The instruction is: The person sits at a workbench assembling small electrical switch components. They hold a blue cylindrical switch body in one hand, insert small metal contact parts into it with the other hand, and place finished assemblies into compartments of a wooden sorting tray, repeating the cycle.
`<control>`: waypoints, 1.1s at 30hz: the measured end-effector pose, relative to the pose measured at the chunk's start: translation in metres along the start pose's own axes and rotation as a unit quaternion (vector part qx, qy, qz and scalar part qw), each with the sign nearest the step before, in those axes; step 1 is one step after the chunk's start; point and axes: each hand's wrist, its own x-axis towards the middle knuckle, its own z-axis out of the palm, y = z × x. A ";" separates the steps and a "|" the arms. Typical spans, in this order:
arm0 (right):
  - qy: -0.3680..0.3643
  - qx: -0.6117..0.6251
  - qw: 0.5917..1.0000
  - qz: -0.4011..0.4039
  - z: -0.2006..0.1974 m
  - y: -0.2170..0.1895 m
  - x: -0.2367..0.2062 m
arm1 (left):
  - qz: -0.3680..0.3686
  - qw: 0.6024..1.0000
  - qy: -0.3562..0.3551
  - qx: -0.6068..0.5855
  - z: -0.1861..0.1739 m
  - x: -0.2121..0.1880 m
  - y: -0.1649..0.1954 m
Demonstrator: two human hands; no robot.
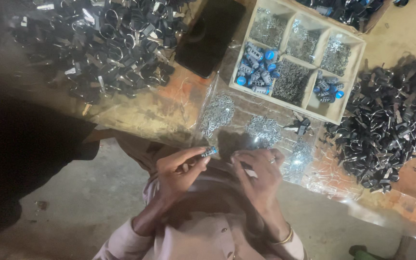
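- Left hand (181, 168) raised near the table edge, thumb and fingertips pinched shut on a small blue-and-silver cylindrical part (210, 151), held just above the lap and just below the clear plastic sheet (188, 127).
- Right hand (258, 171) just beside it, fingers curled inward, a ring on one finger and a gold bangle at the wrist; curled as if on something small, but whether anything is held cannot be told.
- Both hands close together over a pale pink buttoned garment (217, 231) at the bottom of the view.
- On the plastic sheet, two loose heaps of small shiny metal pieces (216, 113) (263, 129), just above the hands, with a small dark clip-like part (298, 127) beside the right heap.
- Further up, a pale wooden tray with six compartments (309, 98): blue-capped cylinders (258, 70) in the lower left one, more of the same (328, 89) in the lower right one, grey metal bits in the others.
- Black rectangular flat object (210, 36) lying left of the tray.
- Large pile of black-and-silver metal parts (102, 45) at upper left, another such pile (391, 125) at right, well apart from the hands.
- Worn orange-brown tabletop (415, 183) underneath; grey concrete floor (87, 202) below.
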 end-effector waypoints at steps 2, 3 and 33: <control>0.033 0.044 0.997 0.050 -0.001 0.003 0.000 | 0.013 0.999 -0.008 -0.035 0.004 0.001 0.002; 0.049 0.066 0.994 0.075 -0.001 0.003 -0.001 | 0.019 0.998 -0.013 -0.053 0.006 0.002 0.003; -0.112 0.076 0.985 0.104 -0.004 -0.021 0.002 | 0.199 0.973 -0.005 0.119 0.004 0.007 0.006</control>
